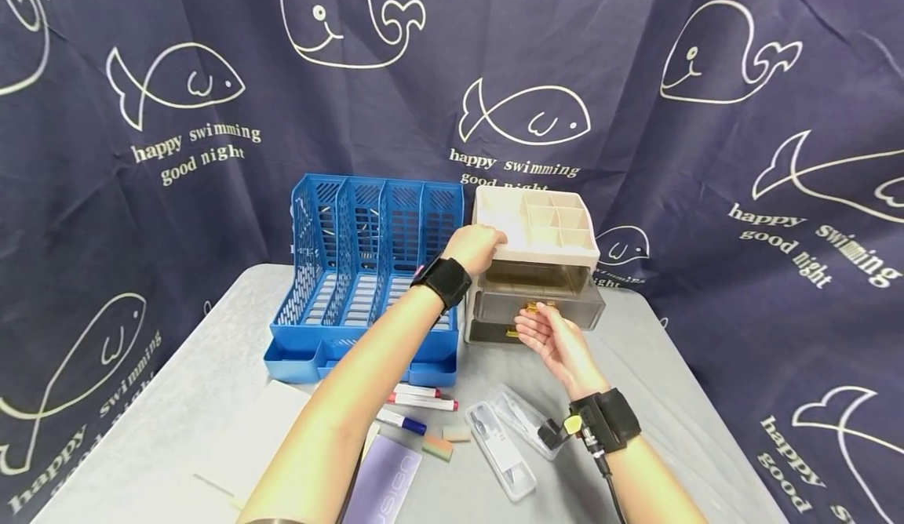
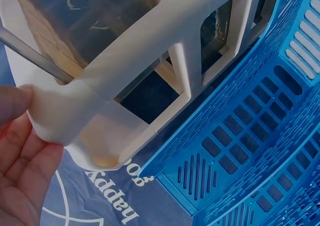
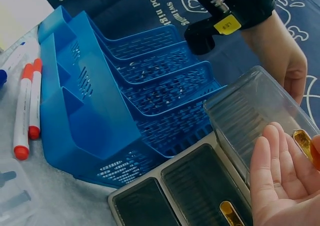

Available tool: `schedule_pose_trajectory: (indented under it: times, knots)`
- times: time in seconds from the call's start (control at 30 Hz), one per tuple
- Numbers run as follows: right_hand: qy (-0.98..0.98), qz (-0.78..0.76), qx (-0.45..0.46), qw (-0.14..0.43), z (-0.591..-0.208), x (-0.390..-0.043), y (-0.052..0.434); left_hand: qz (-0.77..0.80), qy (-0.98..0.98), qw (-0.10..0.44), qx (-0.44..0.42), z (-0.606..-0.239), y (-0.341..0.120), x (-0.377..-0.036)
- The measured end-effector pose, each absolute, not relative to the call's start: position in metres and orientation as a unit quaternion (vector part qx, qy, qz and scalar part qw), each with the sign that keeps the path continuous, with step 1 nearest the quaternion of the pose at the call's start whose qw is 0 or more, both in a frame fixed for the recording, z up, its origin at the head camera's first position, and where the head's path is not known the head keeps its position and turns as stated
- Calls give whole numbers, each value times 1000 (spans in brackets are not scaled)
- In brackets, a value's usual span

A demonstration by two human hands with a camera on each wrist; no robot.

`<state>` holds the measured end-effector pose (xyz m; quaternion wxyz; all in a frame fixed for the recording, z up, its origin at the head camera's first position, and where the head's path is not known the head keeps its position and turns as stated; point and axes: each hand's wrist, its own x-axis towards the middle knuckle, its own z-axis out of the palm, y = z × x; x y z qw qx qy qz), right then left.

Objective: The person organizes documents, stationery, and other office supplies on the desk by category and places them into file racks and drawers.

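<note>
A cream desk organizer [image 1: 494,214] with smoky drawers stands at the back of the grey table [image 1: 678,398], beside a blue file rack [image 1: 367,273]. My left hand [image 1: 480,245] grips the organizer's top left corner; in the left wrist view its thumb [image 2: 15,100] presses the cream frame [image 2: 150,30]. The upper drawer [image 1: 565,300] is pulled partly out. My right hand [image 1: 540,316] is palm up at the drawer front, its fingers and thumb around the gold handle [image 3: 303,138]. The lower drawers [image 3: 190,186] are closed.
In front of the rack lie red and blue markers [image 1: 424,398], a clear pencil case [image 1: 501,438], two small erasers [image 1: 438,447], a purple booklet [image 1: 384,481] and white paper [image 1: 268,422]. A dark whale-print curtain [image 1: 636,77] hangs behind and at the sides.
</note>
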<state>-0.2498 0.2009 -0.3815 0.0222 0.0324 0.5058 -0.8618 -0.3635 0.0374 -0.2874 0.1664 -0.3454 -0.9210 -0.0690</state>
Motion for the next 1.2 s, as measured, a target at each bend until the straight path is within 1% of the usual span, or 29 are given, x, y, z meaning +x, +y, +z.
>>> schedule_pose_trajectory:
  times: [0.3,0.87,1.03,1.2]
  knots:
    - [516,-856,19,18,-385,-241,199,-78,-923,160,-340,-286,37,-362]
    - [513,-858,9,31,-389,-231,197,-84,-925,158,-336,-288,38,-364]
    - [571,-819,-31,47,-395,-227,199,-90,-926,158,-330,-288,38,-364]
    - [698,-707,-78,87,-406,-220,202,-87,-925,154,-336,-288,39,-365]
